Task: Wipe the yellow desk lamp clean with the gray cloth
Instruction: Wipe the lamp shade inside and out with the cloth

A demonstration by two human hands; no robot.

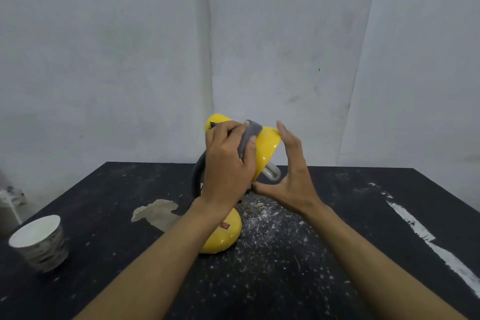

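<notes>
Left hand [228,163] fingers curled, gripping crumpled gray cloth [250,132] against the shade of the glossy yellow desk lamp [267,148] standing on dusty black tabletop [337,241]; right hand [293,174] fingers straight, spread at shade rim.

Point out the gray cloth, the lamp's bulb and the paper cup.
gray cloth [252,130]: head view, bunched top fold.
bulb [272,174]: head view, white tube end.
paper cup [48,249]: head view, outer wall.

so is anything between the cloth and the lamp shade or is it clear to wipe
Nothing visible. The gray cloth, gripped by the left hand, lies directly on the shade of the yellow desk lamp. The open right hand is at the shade's rim, beside the cloth, not under it.
</notes>
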